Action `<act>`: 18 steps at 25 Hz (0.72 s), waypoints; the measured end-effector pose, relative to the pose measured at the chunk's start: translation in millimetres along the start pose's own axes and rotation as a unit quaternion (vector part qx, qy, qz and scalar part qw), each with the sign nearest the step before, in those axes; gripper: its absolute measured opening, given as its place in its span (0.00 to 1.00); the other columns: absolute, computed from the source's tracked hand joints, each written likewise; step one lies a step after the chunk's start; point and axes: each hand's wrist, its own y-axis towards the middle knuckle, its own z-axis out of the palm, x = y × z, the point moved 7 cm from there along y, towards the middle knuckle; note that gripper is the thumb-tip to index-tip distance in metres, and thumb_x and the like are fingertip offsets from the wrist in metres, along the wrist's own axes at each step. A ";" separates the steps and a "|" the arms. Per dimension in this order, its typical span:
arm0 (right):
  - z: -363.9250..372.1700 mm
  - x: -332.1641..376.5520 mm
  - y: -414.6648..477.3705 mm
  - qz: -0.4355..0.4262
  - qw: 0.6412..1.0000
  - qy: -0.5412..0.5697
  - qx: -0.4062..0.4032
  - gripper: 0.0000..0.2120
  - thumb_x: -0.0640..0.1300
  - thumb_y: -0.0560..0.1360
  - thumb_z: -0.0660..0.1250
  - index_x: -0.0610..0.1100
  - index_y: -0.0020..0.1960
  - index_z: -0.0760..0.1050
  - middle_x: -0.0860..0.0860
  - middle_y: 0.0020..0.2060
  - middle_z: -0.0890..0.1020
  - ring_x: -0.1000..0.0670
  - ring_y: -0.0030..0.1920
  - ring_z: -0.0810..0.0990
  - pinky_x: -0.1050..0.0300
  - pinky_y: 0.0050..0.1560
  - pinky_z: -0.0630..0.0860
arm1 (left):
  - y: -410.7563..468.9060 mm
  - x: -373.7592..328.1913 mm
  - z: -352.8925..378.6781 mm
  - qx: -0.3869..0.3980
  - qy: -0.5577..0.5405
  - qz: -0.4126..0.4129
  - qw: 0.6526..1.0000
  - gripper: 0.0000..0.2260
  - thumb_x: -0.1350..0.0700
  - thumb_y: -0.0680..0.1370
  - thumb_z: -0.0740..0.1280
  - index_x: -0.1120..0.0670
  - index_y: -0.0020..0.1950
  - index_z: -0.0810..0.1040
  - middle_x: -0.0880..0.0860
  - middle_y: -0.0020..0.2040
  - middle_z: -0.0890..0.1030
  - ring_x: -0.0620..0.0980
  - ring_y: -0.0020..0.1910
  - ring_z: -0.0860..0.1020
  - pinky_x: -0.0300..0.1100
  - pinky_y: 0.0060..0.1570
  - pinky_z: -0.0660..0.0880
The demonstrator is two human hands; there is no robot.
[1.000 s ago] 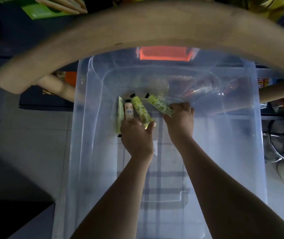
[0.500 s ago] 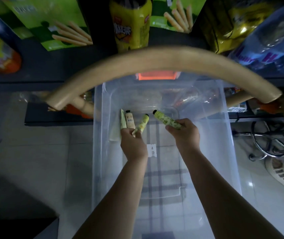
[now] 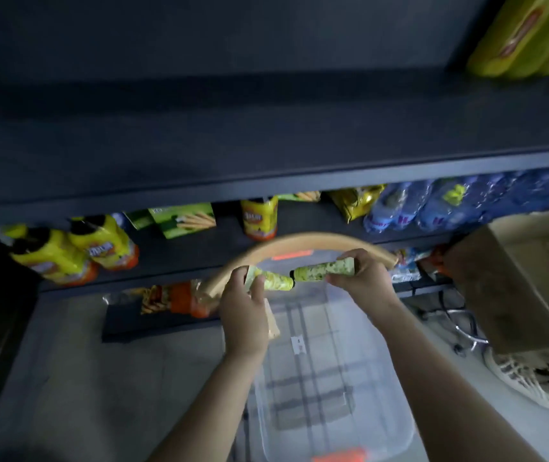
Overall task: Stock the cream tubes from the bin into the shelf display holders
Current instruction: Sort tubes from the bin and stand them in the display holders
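Clear bin (image 3: pixel 326 428) on floor, beneath both forearms. Above it, left hand (image 3: pixel 244 315) curls fingers round several cream tubes: first green tube (image 3: pixel 276 281) juts rightward, pale tube (image 3: pixel 271 323) hangs below palm. Right hand (image 3: pixel 361 278) grips second green tube (image 3: pixel 323 270) at crimped end, thumb beneath. Tube caps nearly meet; contact unclear. Behind: tan curved bar (image 3: pixel 299 239), then dark shelf (image 3: pixel 199 256) bearing yellow bottles (image 3: pixel 106 245).

Yellow bottles (image 3: pixel 106 248) at left, green snack box (image 3: pixel 184 220), bottled water (image 3: pixel 399 210), cardboard box (image 3: pixel 516 281) at right, pale shoe (image 3: pixel 526 378)
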 end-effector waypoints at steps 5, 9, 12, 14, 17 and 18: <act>-45.1 116.4 -37.9 -0.091 0.994 0.064 0.018 0.07 0.34 0.66 0.74 0.40 0.38 0.76 0.47 0.31 0.73 0.54 0.31 0.72 0.63 0.34 0.68 | 9.1 -106.3 -70.6 0.008 -0.071 0.092 0.993 0.12 0.53 0.78 0.64 0.57 0.58 0.77 0.49 0.49 0.79 0.48 0.50 0.76 0.37 0.47 0.69; -91.4 206.8 -63.6 -0.163 0.979 0.116 0.026 0.07 0.33 0.69 0.72 0.43 0.36 0.77 0.46 0.32 0.76 0.57 0.30 0.73 0.66 0.34 0.70 | 9.8 -200.9 -113.7 0.008 -0.103 0.168 0.980 0.08 0.56 0.77 0.66 0.56 0.55 0.78 0.45 0.38 0.76 0.40 0.36 0.75 0.27 0.34 0.68; -124.2 263.2 -78.7 -0.222 0.965 0.132 0.043 0.03 0.37 0.71 0.71 0.43 0.40 0.79 0.43 0.38 0.78 0.48 0.39 0.74 0.54 0.45 0.71 | 3.9 -265.0 -144.3 -0.015 -0.118 0.216 0.969 0.08 0.56 0.75 0.69 0.51 0.53 0.77 0.44 0.41 0.79 0.40 0.40 0.76 0.26 0.37 0.69; -141.8 294.4 -85.9 -0.257 0.955 0.140 0.053 0.02 0.38 0.72 0.70 0.44 0.42 0.79 0.43 0.39 0.78 0.47 0.41 0.75 0.52 0.47 0.74 | 0.8 -300.9 -159.3 -0.024 -0.113 0.238 0.964 0.06 0.55 0.74 0.70 0.49 0.49 0.77 0.46 0.42 0.79 0.42 0.41 0.76 0.28 0.38 0.70; -164.3 332.5 -95.0 -0.307 0.938 0.145 0.062 0.04 0.37 0.73 0.70 0.44 0.46 0.77 0.45 0.41 0.79 0.51 0.40 0.78 0.59 0.46 0.77 | -2.2 -344.2 -175.7 -0.047 -0.080 0.268 0.959 0.03 0.55 0.74 0.70 0.52 0.45 0.78 0.47 0.37 0.78 0.41 0.35 0.73 0.28 0.34 0.67; -169.8 342.5 -95.6 -0.321 0.935 0.138 0.058 0.04 0.38 0.73 0.70 0.44 0.46 0.76 0.46 0.40 0.78 0.52 0.38 0.77 0.61 0.42 0.76 | -1.4 -355.6 -180.8 -0.052 -0.073 0.275 0.957 0.04 0.54 0.74 0.70 0.53 0.44 0.79 0.47 0.36 0.77 0.41 0.35 0.73 0.28 0.34 0.67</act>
